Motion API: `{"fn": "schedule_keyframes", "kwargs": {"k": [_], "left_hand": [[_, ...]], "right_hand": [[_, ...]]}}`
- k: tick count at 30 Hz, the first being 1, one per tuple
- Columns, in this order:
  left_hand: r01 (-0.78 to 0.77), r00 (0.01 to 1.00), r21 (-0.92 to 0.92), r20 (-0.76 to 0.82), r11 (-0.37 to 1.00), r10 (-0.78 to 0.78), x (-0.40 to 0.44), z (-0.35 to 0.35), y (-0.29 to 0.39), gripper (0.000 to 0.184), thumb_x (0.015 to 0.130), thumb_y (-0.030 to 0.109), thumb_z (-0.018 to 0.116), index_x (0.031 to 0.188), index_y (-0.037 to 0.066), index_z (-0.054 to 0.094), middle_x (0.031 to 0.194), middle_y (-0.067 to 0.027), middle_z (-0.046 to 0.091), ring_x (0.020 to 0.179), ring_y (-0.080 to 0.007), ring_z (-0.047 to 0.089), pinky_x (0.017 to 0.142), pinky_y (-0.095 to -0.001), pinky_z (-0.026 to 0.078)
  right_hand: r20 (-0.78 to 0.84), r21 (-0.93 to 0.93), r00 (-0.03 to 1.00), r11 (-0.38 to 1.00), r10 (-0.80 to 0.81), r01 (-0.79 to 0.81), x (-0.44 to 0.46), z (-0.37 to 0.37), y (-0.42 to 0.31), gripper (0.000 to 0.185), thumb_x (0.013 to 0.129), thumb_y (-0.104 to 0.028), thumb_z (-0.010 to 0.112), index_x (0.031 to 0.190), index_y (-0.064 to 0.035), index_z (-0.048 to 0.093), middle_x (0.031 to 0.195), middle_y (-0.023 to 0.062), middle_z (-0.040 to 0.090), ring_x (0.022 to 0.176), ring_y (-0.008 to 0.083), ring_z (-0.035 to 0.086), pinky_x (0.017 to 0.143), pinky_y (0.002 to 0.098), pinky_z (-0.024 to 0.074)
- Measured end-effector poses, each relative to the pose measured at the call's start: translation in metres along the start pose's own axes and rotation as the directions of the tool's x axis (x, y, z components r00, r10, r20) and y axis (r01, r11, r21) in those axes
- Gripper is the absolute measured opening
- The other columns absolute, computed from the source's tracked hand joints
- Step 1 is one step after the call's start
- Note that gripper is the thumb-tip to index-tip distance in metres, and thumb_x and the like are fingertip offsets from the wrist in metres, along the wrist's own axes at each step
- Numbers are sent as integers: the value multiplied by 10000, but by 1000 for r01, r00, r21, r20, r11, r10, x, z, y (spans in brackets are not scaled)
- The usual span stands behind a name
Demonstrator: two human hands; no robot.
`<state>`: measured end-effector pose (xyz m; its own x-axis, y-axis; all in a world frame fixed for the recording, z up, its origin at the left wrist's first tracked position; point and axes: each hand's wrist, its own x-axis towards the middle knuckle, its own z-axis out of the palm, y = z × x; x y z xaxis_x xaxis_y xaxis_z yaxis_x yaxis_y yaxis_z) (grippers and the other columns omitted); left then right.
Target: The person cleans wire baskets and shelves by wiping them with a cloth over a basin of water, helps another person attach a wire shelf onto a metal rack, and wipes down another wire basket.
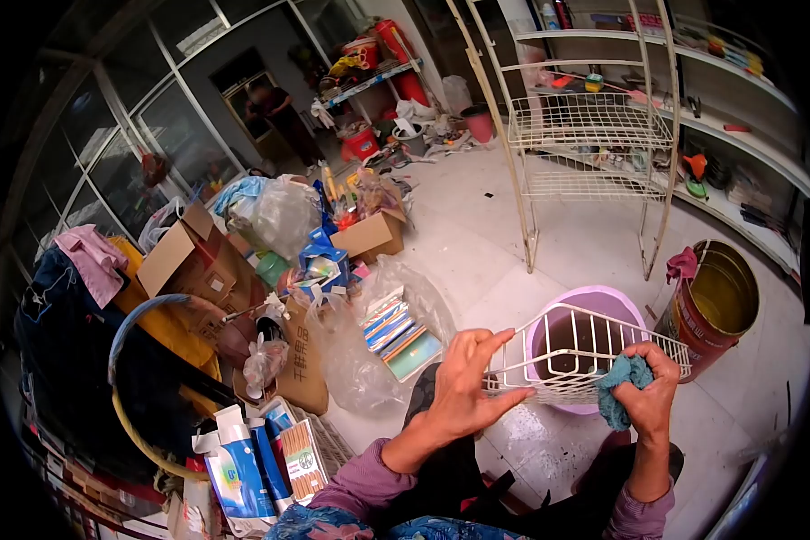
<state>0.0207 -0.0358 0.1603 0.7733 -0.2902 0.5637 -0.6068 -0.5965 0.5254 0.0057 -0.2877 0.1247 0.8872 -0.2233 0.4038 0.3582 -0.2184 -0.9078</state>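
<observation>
Two contact zones: my right hand [654,396] pinches the teal cloth [615,416] at the white wire rack [562,391], above the purple basin [627,307]; my left hand [459,389] spreads at the opposite end. Steady the frame; wipe along each wire.

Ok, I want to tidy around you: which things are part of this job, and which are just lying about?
In use:
- teal cloth, in the right hand
- white wire rack, at the left hand
- purple basin with dark liquid, beneath the rack

Seemingly lying about:
- cardboard boxes
- clear plastic bags
- pink cloth
</observation>
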Motion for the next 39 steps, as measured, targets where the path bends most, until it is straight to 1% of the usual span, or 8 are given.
{"fn": "schedule_keyframes", "kwargs": {"k": [6, 11, 18, 28, 32, 35, 37, 39], "left_hand": [[-144, 989, -61, -52, 988, 141, 14, 2, -5, 820, 536, 262, 881, 1214, 25, 483, 1002, -129, 541, 929, -264, 537, 807, -333, 443], [64, 985, 58, 155, 996, -73, 3, 5, 6, 828, 581, 389, 849, 1206, -2, 472, 867, -85, 551, 766, -203, 570, 676, -302, 472], [116, 992, -131, 58, 985, -109, -8, 12, -3, 642, 502, 128, 837, 1062, 14, 546, 672, 7, 430, 570, -62, 444, 507, -201, 382], [275, 961, -100, 61, 956, -270, -24, 11, -4, 606, 502, 175, 801, 1033, 40, 543, 655, -42, 533, 568, -160, 543, 545, -281, 456], [188, 982, -77, 5, 979, -188, -30, 12, -11, 559, 501, 150, 809, 970, 30, 529, 665, -41, 538, 588, -141, 550, 552, -276, 474], [365, 931, -130, 56, 922, -361, -30, 5, 4, 568, 511, 98, 834, 962, 38, 494, 825, -10, 527, 764, -102, 539, 692, -238, 466], [260, 965, -125, -10, 958, -263, -31, 7, -3, 523, 507, 107, 816, 914, 41, 494, 663, 44, 429, 581, -65, 437, 503, -211, 386], [273, 961, -167, 5, 947, -276, -32, 6, -2, 512, 514, 116, 817, 900, 35, 491, 663, 39, 440, 563, -57, 392, 494, -207, 356]], "right_hand": [[51, 70, 997, 996, 59, -62, -1, 0, 6, 220, 567, -13, 623, 781, 13, 578, 687, 2, 555, 615, 60, 506, 571, 200, 420], [79, 111, 994, 990, 74, -82, -4, 2, 1, 213, 568, -10, 629, 774, 12, 581, 688, -2, 557, 616, 57, 507, 569, 196, 417], [110, 94, 992, 993, 55, -66, -6, 1, 2, 218, 567, -7, 629, 780, 16, 589, 700, -1, 562, 625, 58, 510, 569, 198, 415], [193, -13, 974, 993, -115, 120, -4, 0, 6, 282, 554, -67, 647, 820, 14, 603, 698, 58, 566, 651, 144, 557, 623, 259, 447], [258, -69, 964, 994, -65, 86, -1, -18, 4, 352, 581, -73, 641, 921, 16, 627, 786, 87, 616, 677, 166, 590, 647, 286, 473], [-33, 221, 993, 970, 109, -99, -6, -27, -4, 402, 612, -14, 602, 1011, 34, 619, 866, 124, 646, 695, 188, 615, 673, 288, 494], [-287, 219, 957, 969, -50, 116, -7, -13, -43, 371, 633, 24, 567, 1001, 43, 615, 878, 132, 650, 722, 194, 621, 682, 291, 505], [-139, -107, 843, 854, -520, 510, -9, 5, -63, 372, 631, -2, 581, 997, -25, 637, 937, 107, 644, 772, 210, 621, 672, 296, 503]]}}
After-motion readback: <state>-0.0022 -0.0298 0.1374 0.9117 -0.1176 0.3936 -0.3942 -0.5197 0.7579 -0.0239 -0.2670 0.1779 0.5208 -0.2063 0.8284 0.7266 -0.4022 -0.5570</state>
